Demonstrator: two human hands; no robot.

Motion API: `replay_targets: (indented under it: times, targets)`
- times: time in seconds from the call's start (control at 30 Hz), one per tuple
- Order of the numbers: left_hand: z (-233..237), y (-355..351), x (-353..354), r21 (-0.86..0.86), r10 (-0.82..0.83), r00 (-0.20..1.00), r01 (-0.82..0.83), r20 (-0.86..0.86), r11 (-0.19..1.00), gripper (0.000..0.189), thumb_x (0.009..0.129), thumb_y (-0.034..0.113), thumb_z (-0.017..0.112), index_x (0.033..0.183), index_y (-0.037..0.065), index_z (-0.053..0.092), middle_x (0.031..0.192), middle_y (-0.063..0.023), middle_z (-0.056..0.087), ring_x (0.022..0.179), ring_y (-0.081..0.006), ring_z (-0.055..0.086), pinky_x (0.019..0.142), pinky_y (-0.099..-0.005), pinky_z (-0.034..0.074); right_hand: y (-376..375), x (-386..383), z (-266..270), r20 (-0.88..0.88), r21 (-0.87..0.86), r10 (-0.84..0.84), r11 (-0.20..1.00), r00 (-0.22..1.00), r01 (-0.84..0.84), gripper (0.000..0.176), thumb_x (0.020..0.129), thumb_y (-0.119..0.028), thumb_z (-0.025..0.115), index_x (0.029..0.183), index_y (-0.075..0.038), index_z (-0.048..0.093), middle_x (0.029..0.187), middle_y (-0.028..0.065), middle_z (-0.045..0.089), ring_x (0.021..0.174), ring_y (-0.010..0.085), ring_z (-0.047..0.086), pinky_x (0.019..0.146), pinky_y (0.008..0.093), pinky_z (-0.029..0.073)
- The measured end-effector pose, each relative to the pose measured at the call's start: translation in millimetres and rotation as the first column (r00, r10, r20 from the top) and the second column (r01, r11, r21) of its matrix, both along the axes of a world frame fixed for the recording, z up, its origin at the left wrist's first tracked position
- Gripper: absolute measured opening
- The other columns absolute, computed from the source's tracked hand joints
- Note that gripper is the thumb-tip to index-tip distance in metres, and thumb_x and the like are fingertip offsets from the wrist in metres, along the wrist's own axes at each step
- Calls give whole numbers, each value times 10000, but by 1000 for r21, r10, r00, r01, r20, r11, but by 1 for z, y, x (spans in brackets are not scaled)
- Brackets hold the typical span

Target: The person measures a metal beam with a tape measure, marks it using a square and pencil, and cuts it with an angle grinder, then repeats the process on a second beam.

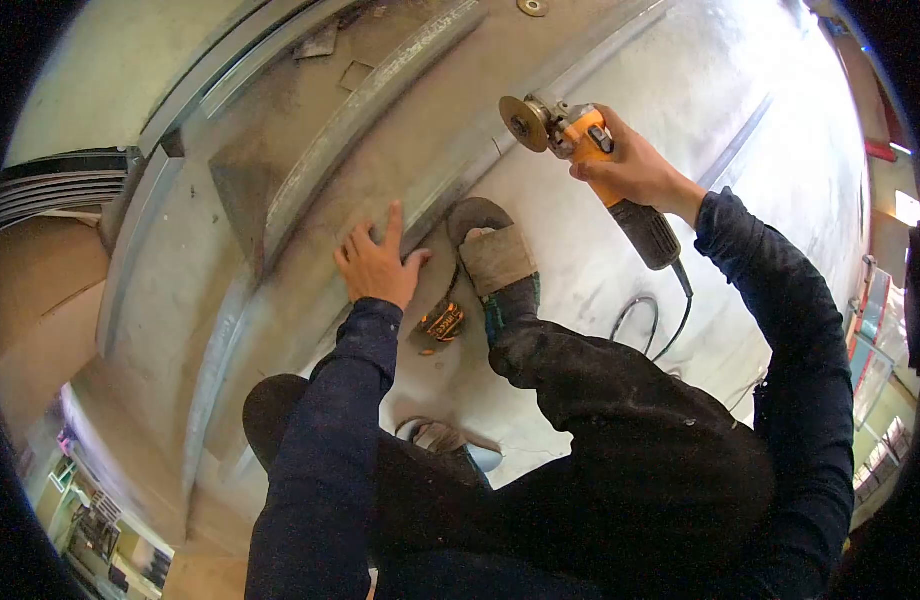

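Observation:
My right hand is wrapped round the orange and black body of an angle grinder, held up at the right. A thin brown disc is fitted at its head, pointing left. My left hand is spread with fingers apart, beside a long metal bar that runs diagonally across the floor. By my foot, below that hand, lies an orange and black tape measure. The grinder's black cord hangs from the rear of its handle and loops on the floor.
Long metal bars lie to the left, with a dark triangular plate against one. Another loose disc rests at the top. My sandalled foot stands beside the bar. Slatted metal is stacked at the far left.

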State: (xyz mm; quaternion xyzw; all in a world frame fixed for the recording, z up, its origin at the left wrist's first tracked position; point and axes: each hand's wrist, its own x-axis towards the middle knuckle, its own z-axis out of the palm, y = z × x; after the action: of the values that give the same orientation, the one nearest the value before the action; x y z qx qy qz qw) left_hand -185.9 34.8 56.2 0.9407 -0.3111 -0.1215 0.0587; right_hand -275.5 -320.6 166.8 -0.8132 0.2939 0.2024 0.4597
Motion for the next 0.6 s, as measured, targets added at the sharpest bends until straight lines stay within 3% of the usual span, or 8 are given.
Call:
replay_targets:
  times: [0.07,0.13,0.17,0.23,0.27,0.33,0.43,0.6]
  targets:
    - [3,0,-1,7,-42,999,42,32,999,895,726,368,831,1513,265,418,1252,-148,506,1167,-341,510,992,-489,383,4,1,8,-18,-5,18,1000,1000,-18,795,831,-278,746,1479,-64,338,1096,139,633,945,224,640,847,351,536]
    - [-11,6,6,-66,79,996,-81,-31,995,818,739,404,814,1443,153,481,1199,-152,533,1104,-345,533,973,-485,407,4,2,10,-37,-8,33,999,999,-34,808,827,-286,747,1483,-59,333,1109,148,635,955,231,644,857,356,533]
    - [-16,13,11,-66,76,996,-78,-35,995,818,739,404,814,1443,153,481,1199,-152,533,1104,-345,533,973,-485,407,3,2,8,-47,-34,56,998,997,-58,823,821,-295,750,1485,-54,328,1117,156,637,963,238,647,859,358,534]
    - [-20,25,18,-126,-29,994,15,-110,992,707,747,426,804,1286,47,548,1128,-175,553,1067,-371,537,921,-482,444,2,1,8,-57,-60,77,995,995,-81,838,815,-305,752,1488,-50,323,1125,164,639,971,246,651,862,361,534]
    - [-17,23,19,-125,-32,993,18,-110,992,707,747,426,804,1286,47,548,1128,-175,553,1067,-371,537,921,-482,444,2,2,9,-101,-67,101,992,990,-108,850,811,-306,753,1491,-45,315,1124,172,641,975,253,652,864,363,534]
    - [-10,17,18,-133,-34,995,21,-96,991,598,747,422,800,1137,31,571,1082,-188,563,1041,-388,544,876,-481,469,1,0,8,-141,-72,118,989,983,-129,863,807,-307,754,1495,-41,307,1123,179,643,978,260,653,866,365,534]
    - [-7,12,14,-115,-2,992,-13,-130,993,599,746,420,798,1127,11,583,1169,-218,582,1109,-416,543,920,-498,469,1,-2,7,-103,-88,170,980,980,-179,861,802,-309,753,1493,-51,309,1100,195,657,955,280,662,852,376,541]
    - [-8,11,7,-81,-3,996,-4,-88,997,574,739,412,795,1089,15,572,1137,-216,576,1088,-420,543,890,-508,474,1,0,9,-138,-79,203,973,969,-215,848,803,-299,749,1492,-78,307,1069,217,673,901,313,674,812,397,556]
